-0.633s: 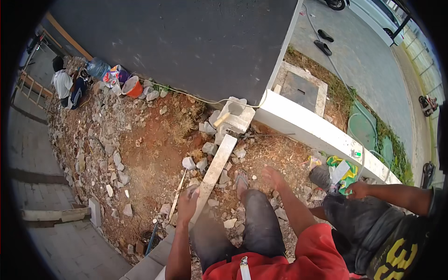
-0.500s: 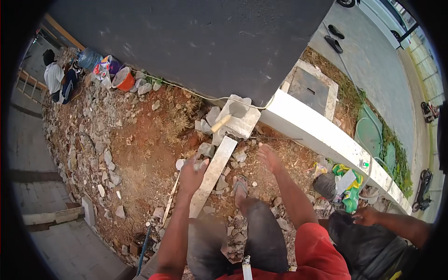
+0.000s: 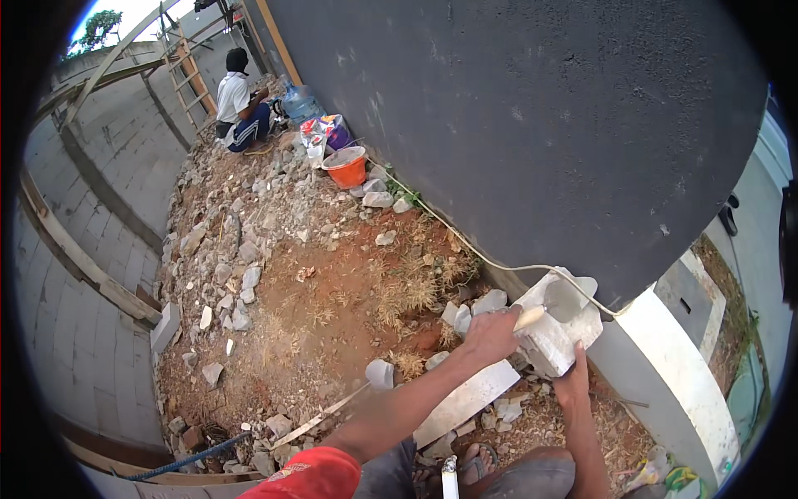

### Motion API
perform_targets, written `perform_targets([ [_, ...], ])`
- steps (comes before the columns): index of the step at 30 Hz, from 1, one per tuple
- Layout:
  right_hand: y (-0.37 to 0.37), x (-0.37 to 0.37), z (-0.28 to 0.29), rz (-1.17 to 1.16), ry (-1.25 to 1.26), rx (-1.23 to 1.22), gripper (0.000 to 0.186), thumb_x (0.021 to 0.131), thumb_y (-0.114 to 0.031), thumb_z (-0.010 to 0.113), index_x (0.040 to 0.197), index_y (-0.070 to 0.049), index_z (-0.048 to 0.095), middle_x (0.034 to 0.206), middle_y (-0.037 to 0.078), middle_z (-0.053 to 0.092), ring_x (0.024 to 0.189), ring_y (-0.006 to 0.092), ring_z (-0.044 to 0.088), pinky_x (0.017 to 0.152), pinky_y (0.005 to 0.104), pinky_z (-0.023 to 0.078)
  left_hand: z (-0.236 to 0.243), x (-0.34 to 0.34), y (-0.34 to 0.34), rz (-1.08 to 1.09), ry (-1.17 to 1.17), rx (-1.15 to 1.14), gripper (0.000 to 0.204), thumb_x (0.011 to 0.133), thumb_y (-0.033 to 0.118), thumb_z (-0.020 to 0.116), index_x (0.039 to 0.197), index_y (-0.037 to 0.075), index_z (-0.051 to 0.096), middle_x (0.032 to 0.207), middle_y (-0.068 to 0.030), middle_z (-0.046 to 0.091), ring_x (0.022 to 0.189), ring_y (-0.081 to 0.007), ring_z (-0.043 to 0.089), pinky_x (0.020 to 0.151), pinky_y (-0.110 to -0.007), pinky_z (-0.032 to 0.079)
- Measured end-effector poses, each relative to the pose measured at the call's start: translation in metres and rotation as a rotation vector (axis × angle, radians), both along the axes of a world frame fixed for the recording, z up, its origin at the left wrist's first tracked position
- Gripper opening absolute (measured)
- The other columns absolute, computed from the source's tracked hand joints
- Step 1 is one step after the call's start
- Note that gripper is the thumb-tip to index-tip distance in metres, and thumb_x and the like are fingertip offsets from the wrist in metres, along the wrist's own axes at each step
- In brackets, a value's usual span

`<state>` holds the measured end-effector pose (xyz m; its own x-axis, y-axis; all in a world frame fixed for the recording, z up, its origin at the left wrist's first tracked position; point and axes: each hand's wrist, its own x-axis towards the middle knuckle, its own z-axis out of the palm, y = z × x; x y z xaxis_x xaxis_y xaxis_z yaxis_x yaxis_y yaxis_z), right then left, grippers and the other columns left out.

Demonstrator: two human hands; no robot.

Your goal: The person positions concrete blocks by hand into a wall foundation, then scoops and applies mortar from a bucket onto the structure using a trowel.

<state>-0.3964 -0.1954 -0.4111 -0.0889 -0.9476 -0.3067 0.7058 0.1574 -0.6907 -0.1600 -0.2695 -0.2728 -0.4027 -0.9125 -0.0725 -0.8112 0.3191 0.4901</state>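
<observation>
A pale, roughly rectangular block (image 3: 545,349) lies at the foot of the dark wall, beside the white kerb. On top of it rests a trowel (image 3: 529,318), its light wooden handle pointing left and its grey blade flat. My left hand (image 3: 492,336) is closed at the block's left end, right by the tip of the trowel handle; its fingertips are partly hidden. From the near right side my right hand (image 3: 572,384) grips the block, one finger stretched up along its face. Below my left forearm lies a pale flat board (image 3: 470,401).
A dark wall (image 3: 532,141) rises behind the block, with a pale hose (image 3: 465,239) along its base. The white kerb (image 3: 677,370) curves right. Broken stones litter the red soil. Farther off are an orange bucket (image 3: 346,170), a water jug (image 3: 301,104) and a crouching person (image 3: 241,108).
My view has swung left. Both hands, which were open and apart over the ground, have reached the block, one at each side. The trowel still lies on top.
</observation>
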Motion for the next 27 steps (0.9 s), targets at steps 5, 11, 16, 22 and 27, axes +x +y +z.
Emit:
perform_targets([
  [5, -0.005, 0.014, 0.026, -0.018, 0.036, -0.022, 0.086, 0.087, -0.042, 0.072, 0.157, -0.015, 0.030, 0.150, 0.012, 0.048, 0.138, 0.0308, 0.050, 0.114, 0.0535, 0.042, 0.030, 0.025, 0.008, 0.045, 0.035, -0.083, 0.048, 0.088, 0.044, 0.075, 0.122, 0.011, 0.068, 0.098, -0.0186, 0.074, 0.093, -0.0382, 0.072, 0.082, -0.049, 0.055],
  [11, 0.000, 0.003, 0.056, -0.102, 0.165, 0.132, 0.083, 0.085, -0.044, 0.074, 0.154, -0.015, 0.036, 0.149, 0.014, 0.046, 0.137, 0.0361, 0.044, 0.104, 0.0692, 0.038, 0.065, 0.052, 0.015, 0.137, 0.112, -0.068, 0.046, 0.088, 0.041, 0.076, 0.119, 0.007, 0.069, 0.094, -0.0178, 0.075, 0.092, -0.0366, 0.073, 0.082, -0.048, 0.055],
  [16, 0.030, -0.015, 0.094, -0.005, 0.054, 0.098, 0.093, 0.081, -0.058, 0.072, 0.155, -0.013, 0.038, 0.155, 0.015, 0.046, 0.138, 0.0388, 0.046, 0.109, 0.0692, 0.033, 0.056, 0.051, -0.006, 0.175, 0.244, -0.063, 0.047, 0.088, 0.042, 0.077, 0.118, 0.007, 0.071, 0.095, -0.0183, 0.075, 0.095, -0.0371, 0.072, 0.085, -0.048, 0.054],
  [22, 0.105, -0.038, 0.088, 0.068, -0.049, -0.175, 0.078, 0.094, -0.048, 0.063, 0.155, -0.008, 0.037, 0.151, 0.016, 0.051, 0.135, 0.0358, 0.053, 0.114, 0.0523, 0.043, 0.037, 0.044, -0.014, 0.167, 0.328, -0.141, 0.051, 0.088, 0.044, 0.076, 0.120, 0.006, 0.069, 0.097, -0.0205, 0.073, 0.093, -0.0416, 0.071, 0.083, -0.050, 0.054],
  [27, 0.189, -0.053, 0.070, -0.147, 0.106, 0.175, 0.066, 0.098, -0.043, 0.067, 0.147, -0.002, 0.049, 0.142, 0.013, 0.058, 0.132, 0.0348, 0.053, 0.111, 0.0526, 0.042, 0.021, 0.047, -0.006, 0.194, 0.351, -0.065, 0.054, 0.088, 0.046, 0.076, 0.122, 0.005, 0.068, 0.097, -0.0219, 0.073, 0.093, -0.0411, 0.071, 0.082, -0.051, 0.054],
])
